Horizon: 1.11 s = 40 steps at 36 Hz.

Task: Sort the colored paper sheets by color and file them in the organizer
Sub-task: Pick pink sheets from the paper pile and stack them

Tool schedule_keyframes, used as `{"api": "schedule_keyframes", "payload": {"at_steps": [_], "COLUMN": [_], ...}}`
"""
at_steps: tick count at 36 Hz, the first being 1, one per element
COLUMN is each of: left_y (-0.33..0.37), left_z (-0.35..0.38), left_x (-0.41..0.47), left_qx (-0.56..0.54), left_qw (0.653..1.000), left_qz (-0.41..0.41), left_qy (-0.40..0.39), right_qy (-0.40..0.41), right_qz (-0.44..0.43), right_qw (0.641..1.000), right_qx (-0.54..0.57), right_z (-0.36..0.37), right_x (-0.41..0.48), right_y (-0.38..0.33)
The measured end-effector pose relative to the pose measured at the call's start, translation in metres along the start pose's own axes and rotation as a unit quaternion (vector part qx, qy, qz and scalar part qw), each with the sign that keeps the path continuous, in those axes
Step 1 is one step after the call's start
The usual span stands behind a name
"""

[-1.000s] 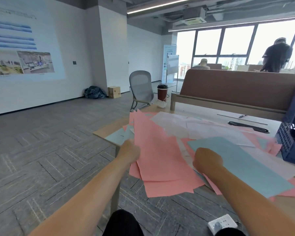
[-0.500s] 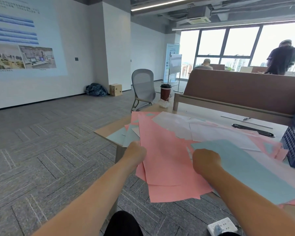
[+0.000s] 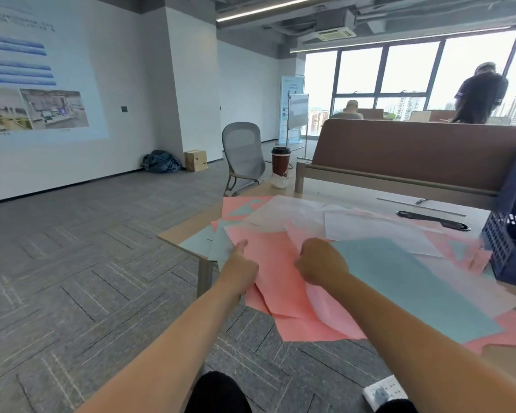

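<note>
The person is holding both hands over the near part of the table (image 3: 173, 237), where loose paper is lying in overlapping layers. The left hand (image 3: 240, 267) is gripping the left edge of the pink sheets (image 3: 276, 272), with its thumb laid straight along their top and its other fingers hidden underneath. The right hand (image 3: 322, 263) is curling into a loose fist just to the right, its knuckles facing the camera, and is pinching the pale pink sheet (image 3: 328, 311), which is bowing upward below the wrist. The fingertips themselves are out of sight. Touching the right hand's outer side, a large blue sheet (image 3: 405, 290) is lying flat on the pile and reaching toward the person. Beyond both hands, white sheets (image 3: 370, 231) are covering more pink ones. Left of the left hand, grey-blue sheets (image 3: 218, 247) are poking over the table's corner. Far to the right of the right hand, the dark blue organizer (image 3: 507, 254) is standing on the table, with paper edges touching its base. Well beyond the hands, a coffee cup (image 3: 280, 160) is standing upright at the far corner.
</note>
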<state>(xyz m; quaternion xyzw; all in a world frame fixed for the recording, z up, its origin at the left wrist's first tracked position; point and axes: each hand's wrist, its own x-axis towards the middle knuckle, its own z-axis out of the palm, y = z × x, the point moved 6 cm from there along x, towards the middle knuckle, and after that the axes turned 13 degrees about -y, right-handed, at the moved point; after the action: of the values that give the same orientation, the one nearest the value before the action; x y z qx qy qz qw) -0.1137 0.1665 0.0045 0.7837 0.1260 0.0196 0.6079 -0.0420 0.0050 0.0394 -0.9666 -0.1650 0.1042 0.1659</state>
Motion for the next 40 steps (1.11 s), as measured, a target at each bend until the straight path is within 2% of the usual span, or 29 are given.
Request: {"api": "schedule_keyframes", "payload": {"at_steps": [7, 9, 13, 17, 23, 32, 37, 40], "left_y": [-0.004, -0.005, -0.007, -0.007, -0.007, 0.005, -0.002, -0.01], "left_z": [-0.004, -0.007, -0.008, -0.001, 0.001, -0.027, -0.044, -0.037], "left_x": [-0.002, -0.003, 0.0, 0.001, 0.004, 0.006, -0.001, -0.005], "left_qx": [0.012, 0.02, 0.042, 0.094, 0.162, 0.152, 0.119, 0.103], "left_qw": [0.999, 0.999, 0.998, 0.994, 0.985, 0.987, 0.986, 0.987], "left_qz": [-0.025, -0.036, -0.044, -0.05, -0.053, 0.001, -0.1, -0.12], "left_qy": [0.025, 0.025, 0.012, 0.005, 0.038, 0.06, 0.058, 0.02], "right_qy": [-0.035, -0.062, -0.107, -0.141, -0.147, -0.09, -0.097, -0.108], "right_qz": [-0.105, -0.121, -0.102, -0.099, -0.097, -0.001, 0.011, 0.005], "right_qw": [0.989, 0.986, 0.989, 0.984, 0.984, 0.994, 0.995, 0.994], "right_qx": [0.095, 0.091, 0.007, 0.034, 0.034, 0.067, 0.029, 0.005], "right_z": [0.025, 0.03, 0.042, 0.055, 0.061, 0.033, 0.036, 0.042], "right_x": [0.002, 0.001, 0.005, 0.006, 0.009, 0.012, 0.019, 0.021], "right_y": [-0.038, -0.042, -0.032, -0.024, -0.02, 0.027, 0.037, 0.032]}}
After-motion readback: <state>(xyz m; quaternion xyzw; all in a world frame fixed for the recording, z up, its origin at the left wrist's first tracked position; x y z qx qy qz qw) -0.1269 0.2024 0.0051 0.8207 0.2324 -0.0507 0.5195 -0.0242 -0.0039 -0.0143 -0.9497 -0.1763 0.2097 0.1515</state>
